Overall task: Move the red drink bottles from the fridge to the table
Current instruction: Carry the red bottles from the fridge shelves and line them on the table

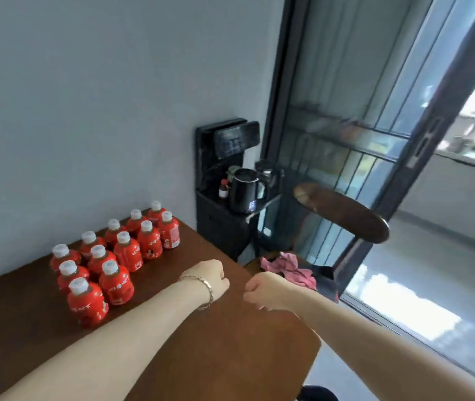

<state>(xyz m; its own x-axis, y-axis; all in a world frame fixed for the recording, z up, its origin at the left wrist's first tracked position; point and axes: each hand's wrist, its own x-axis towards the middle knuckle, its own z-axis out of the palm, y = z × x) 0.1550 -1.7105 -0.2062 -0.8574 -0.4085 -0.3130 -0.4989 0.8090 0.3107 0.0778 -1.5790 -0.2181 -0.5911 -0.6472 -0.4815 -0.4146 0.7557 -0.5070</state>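
Several red drink bottles [114, 256] with white caps stand upright in two rows on the brown wooden table [201, 357], along the wall at the left. My left hand [211, 277], with a bracelet at the wrist, is closed in a fist over the table to the right of the bottles, holding nothing. My right hand [262, 290] is also a closed fist with nothing in it, close beside the left hand near the table's right edge. The fridge is not in view.
A black water dispenser [224, 180] with a black kettle [245, 191] stands in the corner behind the table. A dark wooden chair [343, 215] with a pink cloth [291, 269] on its seat sits to the right. Beyond it is a glass sliding door [375, 125].
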